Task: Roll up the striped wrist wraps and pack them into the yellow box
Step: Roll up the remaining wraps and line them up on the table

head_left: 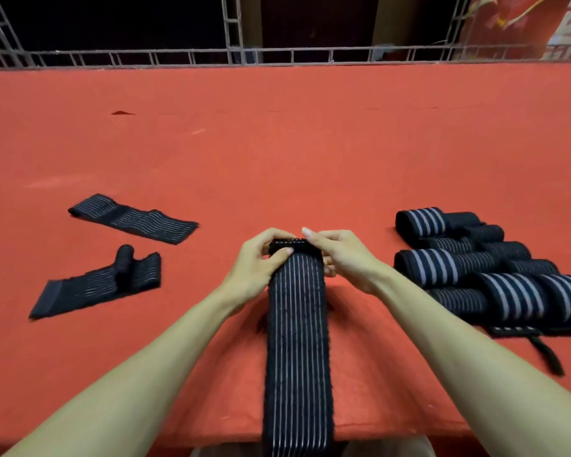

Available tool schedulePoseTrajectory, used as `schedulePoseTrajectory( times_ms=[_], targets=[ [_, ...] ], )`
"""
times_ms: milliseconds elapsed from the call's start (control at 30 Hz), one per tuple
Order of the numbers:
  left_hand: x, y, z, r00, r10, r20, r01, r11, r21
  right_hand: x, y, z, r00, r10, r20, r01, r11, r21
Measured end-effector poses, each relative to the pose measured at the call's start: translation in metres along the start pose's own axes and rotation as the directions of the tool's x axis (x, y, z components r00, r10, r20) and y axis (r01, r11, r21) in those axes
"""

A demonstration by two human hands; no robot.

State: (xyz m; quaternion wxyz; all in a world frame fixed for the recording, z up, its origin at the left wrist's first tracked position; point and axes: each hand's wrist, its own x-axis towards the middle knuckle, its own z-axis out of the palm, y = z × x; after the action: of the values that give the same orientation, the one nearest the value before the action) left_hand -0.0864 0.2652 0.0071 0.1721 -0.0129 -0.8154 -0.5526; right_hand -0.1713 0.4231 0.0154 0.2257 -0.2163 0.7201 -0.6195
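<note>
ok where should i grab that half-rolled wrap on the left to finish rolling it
Grip the half-rolled wrap by its small roll, from above, pinching both ends. The roll lies across the strip, whose flat tail runs lower left.

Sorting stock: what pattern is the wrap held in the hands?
The wrap is black with thin pale lengthwise stripes; head view shows it.

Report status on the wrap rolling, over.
Both left hand and right hand pinch the striped wrap's far end, roll barely begun. At right, rolled wraps piled. No yellow box in sight.
</note>
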Motion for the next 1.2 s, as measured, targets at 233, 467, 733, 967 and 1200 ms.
schedulePoseTrajectory(
  times_ms=[233,467,733,967,1200],
  targets=[
    [0.010,-0.069,0.009,0.988,-0.098,-0.116,0.080,0.985,-0.150,0.038,0.060,0.034,0.984,0.008,-0.175,0.013,0.993,0.121],
    [0.008,-0.072,0.010,0.995,-0.095,-0.036,0.081,0.952,-0.296,0.039,0.072,0.032,0.952,-0.194,-0.235,0.220,0.971,0.089],
    [0.008,-0.070,0.013,0.988,-0.140,-0.063,0.111,0.936,-0.335,0.037,0.069,0.034,0.922,-0.271,-0.277,0.308,0.946,0.098],
    [0.000,-0.072,0.011,0.997,-0.029,-0.071,0.007,0.959,-0.284,0.032,0.066,0.036,0.909,-0.323,-0.264,0.355,0.931,0.083],
    [-0.001,-0.068,0.008,0.995,0.025,-0.096,-0.041,0.985,-0.167,0.031,0.065,0.044,0.971,-0.112,-0.209,0.153,0.970,0.191]
  ],
)
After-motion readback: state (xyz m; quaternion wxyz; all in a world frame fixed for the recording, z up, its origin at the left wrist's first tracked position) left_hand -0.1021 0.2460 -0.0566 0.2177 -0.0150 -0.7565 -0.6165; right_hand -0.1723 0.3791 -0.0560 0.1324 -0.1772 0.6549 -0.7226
